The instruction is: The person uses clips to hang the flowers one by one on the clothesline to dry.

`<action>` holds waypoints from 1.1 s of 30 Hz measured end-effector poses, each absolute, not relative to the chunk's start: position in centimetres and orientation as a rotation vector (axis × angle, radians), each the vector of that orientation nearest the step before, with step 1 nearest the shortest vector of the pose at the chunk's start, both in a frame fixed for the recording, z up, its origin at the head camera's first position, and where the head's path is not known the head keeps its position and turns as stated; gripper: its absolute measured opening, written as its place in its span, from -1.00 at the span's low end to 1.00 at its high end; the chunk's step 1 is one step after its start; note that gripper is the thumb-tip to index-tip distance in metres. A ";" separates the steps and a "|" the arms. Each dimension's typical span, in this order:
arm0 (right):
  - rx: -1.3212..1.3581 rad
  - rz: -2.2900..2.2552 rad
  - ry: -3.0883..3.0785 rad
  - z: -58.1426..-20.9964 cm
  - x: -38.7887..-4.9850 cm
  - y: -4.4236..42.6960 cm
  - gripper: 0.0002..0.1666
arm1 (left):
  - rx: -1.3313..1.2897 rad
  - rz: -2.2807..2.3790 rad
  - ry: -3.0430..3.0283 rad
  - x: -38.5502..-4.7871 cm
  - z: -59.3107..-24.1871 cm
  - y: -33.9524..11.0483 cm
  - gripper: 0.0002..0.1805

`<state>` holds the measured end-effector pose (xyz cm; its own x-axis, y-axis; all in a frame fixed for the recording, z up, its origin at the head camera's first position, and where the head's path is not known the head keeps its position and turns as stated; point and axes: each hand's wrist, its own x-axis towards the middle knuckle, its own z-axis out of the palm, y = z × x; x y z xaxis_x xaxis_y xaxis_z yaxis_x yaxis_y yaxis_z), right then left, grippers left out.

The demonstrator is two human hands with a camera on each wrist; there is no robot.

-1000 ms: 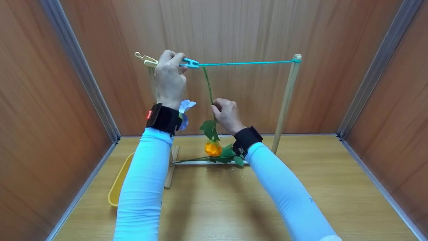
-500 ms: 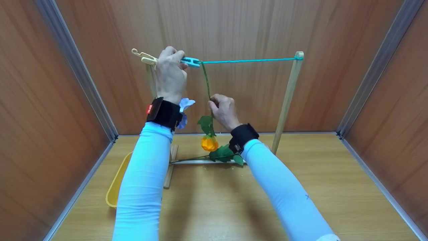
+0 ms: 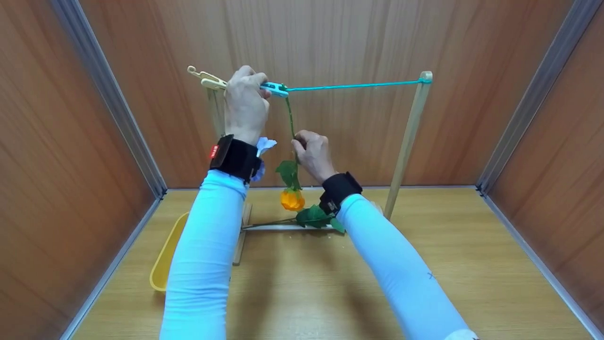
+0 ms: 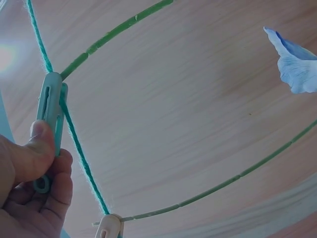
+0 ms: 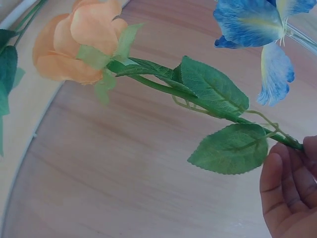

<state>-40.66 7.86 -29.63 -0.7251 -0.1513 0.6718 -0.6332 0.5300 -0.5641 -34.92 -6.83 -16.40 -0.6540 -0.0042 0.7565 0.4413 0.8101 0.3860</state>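
My left hand pinches a light-blue clothespin whose front end sits over the teal string. At that end, the top of a green stem meets the clothespin and string. Lower down, my right hand holds the same stem between thumb and fingers. The stem's orange artificial rose hangs head down, with green leaves just above the bloom. Partly behind my left wrist shows a blue flower; a cream clothespin grips another stem on the string.
Wooden posts carry the string; the right post is in full view. On the frame's white base bar lies another leafy green stem. A yellow tray stands left, partly behind my left sleeve. Wood-grain panels enclose the table.
The rose and my right hand have shifted slightly left and up. The clothespin tip, formerly beside the stem top, now overlaps it; my left hand keeps its pinch on the clothespin.
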 end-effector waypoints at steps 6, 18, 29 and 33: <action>0.605 1.156 -2.236 -29.8 -40.5 7.9 -0.82 | -0.312 -0.680 -2.253 -34.8 -16.5 -6.8 -0.75; 0.619 1.170 -2.236 -29.9 -40.7 7.7 -0.82 | -0.363 -0.672 -2.319 -34.5 -16.3 -6.5 -0.60; 0.639 1.180 -2.275 -29.9 -40.6 7.7 -0.80 | -0.377 -0.731 -2.275 -34.4 -17.1 -6.9 -0.46; 0.643 1.191 -2.300 -30.0 -40.5 7.7 -0.80 | -0.384 -0.745 -2.234 -34.3 -17.8 -7.3 -0.42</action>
<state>-40.53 7.69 -30.02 -0.7806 -0.1892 0.5957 -0.5956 0.5142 -0.6172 -34.31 -7.25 -17.81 -0.6835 0.0466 0.7285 0.4746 0.7866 0.3949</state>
